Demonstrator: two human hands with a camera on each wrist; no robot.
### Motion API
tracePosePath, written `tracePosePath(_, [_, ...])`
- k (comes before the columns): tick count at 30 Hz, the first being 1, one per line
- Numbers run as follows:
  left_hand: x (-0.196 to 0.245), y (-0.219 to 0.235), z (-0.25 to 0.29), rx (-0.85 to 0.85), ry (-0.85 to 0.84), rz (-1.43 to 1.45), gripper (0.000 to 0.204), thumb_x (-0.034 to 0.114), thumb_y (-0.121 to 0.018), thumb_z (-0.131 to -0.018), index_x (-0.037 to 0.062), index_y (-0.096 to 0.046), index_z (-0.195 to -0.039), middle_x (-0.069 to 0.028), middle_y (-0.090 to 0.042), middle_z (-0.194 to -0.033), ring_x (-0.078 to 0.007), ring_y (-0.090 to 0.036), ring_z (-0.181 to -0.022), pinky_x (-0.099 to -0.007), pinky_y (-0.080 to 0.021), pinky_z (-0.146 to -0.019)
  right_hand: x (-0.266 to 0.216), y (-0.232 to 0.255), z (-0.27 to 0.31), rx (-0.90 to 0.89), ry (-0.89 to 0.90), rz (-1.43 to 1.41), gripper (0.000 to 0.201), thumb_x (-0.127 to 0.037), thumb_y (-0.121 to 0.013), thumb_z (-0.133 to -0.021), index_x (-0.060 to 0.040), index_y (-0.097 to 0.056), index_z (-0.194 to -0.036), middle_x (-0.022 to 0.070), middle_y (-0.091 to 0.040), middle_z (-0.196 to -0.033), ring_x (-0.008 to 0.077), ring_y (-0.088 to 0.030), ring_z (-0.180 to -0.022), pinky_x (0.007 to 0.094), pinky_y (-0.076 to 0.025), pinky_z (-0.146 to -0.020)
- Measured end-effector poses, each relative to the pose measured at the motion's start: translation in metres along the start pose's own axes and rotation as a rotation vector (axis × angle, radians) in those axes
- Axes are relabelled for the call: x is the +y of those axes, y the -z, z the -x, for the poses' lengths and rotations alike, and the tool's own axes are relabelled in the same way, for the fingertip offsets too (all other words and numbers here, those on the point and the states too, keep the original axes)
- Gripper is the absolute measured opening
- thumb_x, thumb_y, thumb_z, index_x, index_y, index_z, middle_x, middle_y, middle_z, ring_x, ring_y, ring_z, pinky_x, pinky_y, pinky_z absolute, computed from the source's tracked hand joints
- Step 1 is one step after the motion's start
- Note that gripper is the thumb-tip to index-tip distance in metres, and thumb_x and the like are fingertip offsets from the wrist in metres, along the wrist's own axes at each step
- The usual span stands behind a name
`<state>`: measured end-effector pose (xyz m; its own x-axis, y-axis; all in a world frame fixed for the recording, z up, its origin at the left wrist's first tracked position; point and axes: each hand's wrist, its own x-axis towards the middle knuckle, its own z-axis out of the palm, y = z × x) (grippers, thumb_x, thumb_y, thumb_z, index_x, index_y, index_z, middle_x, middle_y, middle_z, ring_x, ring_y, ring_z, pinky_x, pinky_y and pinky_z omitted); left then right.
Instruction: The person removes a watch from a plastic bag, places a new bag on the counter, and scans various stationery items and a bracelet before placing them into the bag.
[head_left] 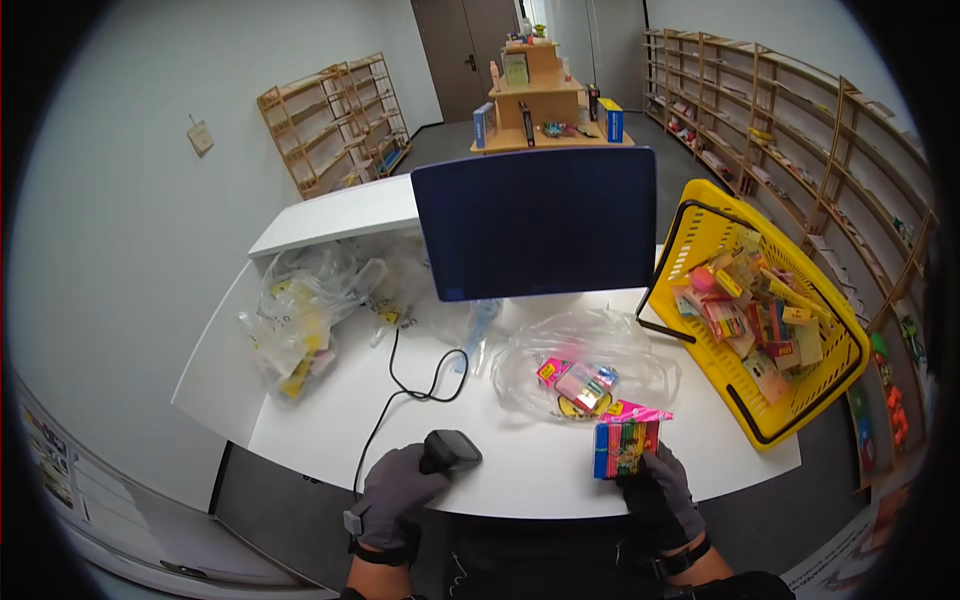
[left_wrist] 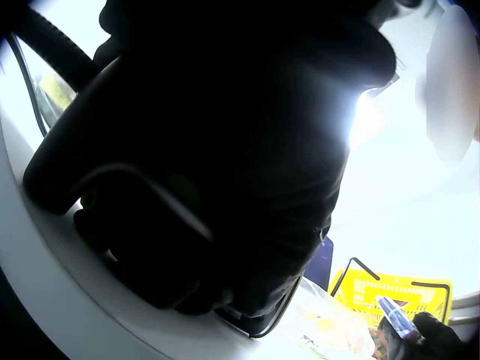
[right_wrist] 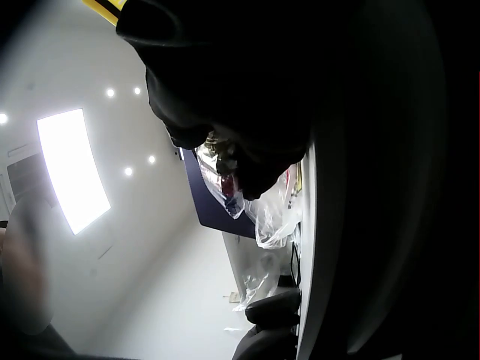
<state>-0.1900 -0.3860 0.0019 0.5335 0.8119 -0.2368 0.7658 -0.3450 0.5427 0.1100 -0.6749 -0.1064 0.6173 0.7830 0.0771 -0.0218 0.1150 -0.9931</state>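
Grey-gloved, my left grip (head_left: 400,492) curls round a dark scanner (head_left: 455,449) near the front edge of the white tabletop (head_left: 540,475). My right grip (head_left: 668,490) pinches a colourful pack (head_left: 622,448) low on its right side, near that same edge. Just beyond it lies a clear bag (head_left: 518,385) with a second pack (head_left: 578,382) in or on it; I cannot tell which. Rightward, a yellow basket (head_left: 845,340) holds many packs. Crumpled bags (head_left: 310,270) lie leftward. A monitor (head_left: 535,225) stands behind, then a tiered wooden stand (head_left: 543,68).

Dark monitor (head_left: 535,225), tiered wooden display (head_left: 555,106), brown door (head_left: 443,60), wooden shelves (head_left: 325,127) (along both sides)
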Motion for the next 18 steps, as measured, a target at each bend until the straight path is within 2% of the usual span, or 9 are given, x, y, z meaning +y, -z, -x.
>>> tracePosePath(1, [0.002,0.001,-0.001,-0.028,0.019,0.029,0.050,0.037,-0.086,-0.080,0.0068,-0.085,-0.120,-0.0168,-0.085,-0.100,-0.0336,-0.082,-0.096,-0.0430,-0.062,-0.088,-0.005,-0.002,0.000,0.017,-0.065,-0.109,0.045,-0.007,-0.060,-0.113,0.0041,-0.057,-0.157,0.0146,-0.072,-0.144,0.0241,-0.074,-0.125,0.0395,-0.060,-0.111])
tracePosePath(3, [0.005,0.001,0.000,-0.015,-0.002,0.033,0.050,0.037,-0.086,-0.080,0.0074,-0.085,-0.120,-0.0162,-0.085,-0.101,-0.0334,-0.082,-0.097,-0.0429,-0.062,-0.088,-0.016,-0.006,0.000,0.046,-0.207,-0.332,0.043,-0.003,-0.061,-0.113,0.0050,-0.059,-0.155,0.0133,-0.074,-0.141,0.0213,-0.075,-0.125,0.0365,-0.060,-0.108])
tracePosePath(7, [0.007,0.002,-0.003,-0.019,0.016,0.011,0.048,0.036,-0.086,-0.080,0.0089,-0.086,-0.120,-0.0147,-0.086,-0.103,-0.0329,-0.082,-0.099,-0.0429,-0.061,-0.089,-0.019,-0.007,0.000,0.026,-0.230,-0.552,0.042,-0.001,-0.062,-0.113,0.0054,-0.060,-0.154,0.0116,-0.075,-0.138,0.0182,-0.074,-0.125,0.0338,-0.060,-0.107])
tracePosePath(8, [0.007,0.001,-0.003,-0.017,0.024,-0.011,0.048,0.036,-0.086,-0.080,0.0093,-0.086,-0.120,-0.0145,-0.086,-0.103,-0.0329,-0.082,-0.099,-0.0428,-0.061,-0.090,-0.019,-0.008,0.002,0.030,-0.234,-0.553,0.042,-0.001,-0.062,-0.113,0.0054,-0.060,-0.154,0.0116,-0.075,-0.138,0.0182,-0.074,-0.125,0.0338,-0.060,-0.107])
tracePosePath(10, [0.007,-0.002,-0.003,-0.027,0.032,-0.030,0.048,0.036,-0.086,-0.079,0.0096,-0.086,-0.120,-0.0143,-0.086,-0.103,-0.0329,-0.082,-0.100,-0.0428,-0.061,-0.090,-0.023,-0.010,0.003,0.013,0.005,0.033,0.042,-0.001,-0.063,-0.112,0.0058,-0.060,-0.153,0.0114,-0.075,-0.138,0.0178,-0.074,-0.125,0.0337,-0.060,-0.107])
tracePosePath(11, [0.006,-0.003,-0.003,-0.011,0.010,-0.019,0.046,0.037,-0.085,-0.080,0.0095,-0.085,-0.117,-0.0156,-0.085,-0.101,-0.0356,-0.081,-0.099,-0.0448,-0.061,-0.088,-0.025,-0.010,0.006,0.001,0.121,0.328,0.042,0.000,-0.063,-0.112,0.0060,-0.060,-0.153,0.0113,-0.075,-0.138,0.0176,-0.074,-0.124,0.0337,-0.060,-0.108])
tracePosePath(13, [0.003,-0.005,-0.003,0.025,-0.032,0.004,0.043,0.039,-0.083,-0.082,0.0092,-0.083,-0.113,-0.0182,-0.082,-0.097,-0.0410,-0.079,-0.096,-0.0488,-0.059,-0.083,-0.020,-0.010,0.006,0.033,0.071,0.229,0.041,0.002,-0.067,-0.108,0.0038,-0.064,-0.148,0.0118,-0.075,-0.136,0.0195,-0.075,-0.123,0.0347,-0.061,-0.106])
tracePosePath(15, [0.002,-0.006,-0.003,0.018,-0.029,0.009,0.043,0.039,-0.083,-0.082,0.0093,-0.083,-0.113,-0.0179,-0.083,-0.097,-0.0408,-0.079,-0.096,-0.0487,-0.060,-0.083,-0.016,-0.011,0.004,0.092,-0.006,0.021,0.040,0.008,-0.076,-0.099,-0.0007,-0.072,-0.138,0.0127,-0.075,-0.131,0.0234,-0.077,-0.121,0.0369,-0.064,-0.104])
tracePosePath(18, [0.003,-0.004,-0.004,0.016,-0.021,0.016,0.043,0.039,-0.083,-0.082,0.0095,-0.084,-0.114,-0.0174,-0.083,-0.098,-0.0404,-0.079,-0.097,-0.0484,-0.060,-0.084,-0.019,-0.013,0.002,0.109,-0.099,-0.147,0.040,0.008,-0.076,-0.098,-0.0012,-0.073,-0.137,0.0135,-0.075,-0.132,0.0247,-0.078,-0.120,0.0368,-0.064,-0.103])
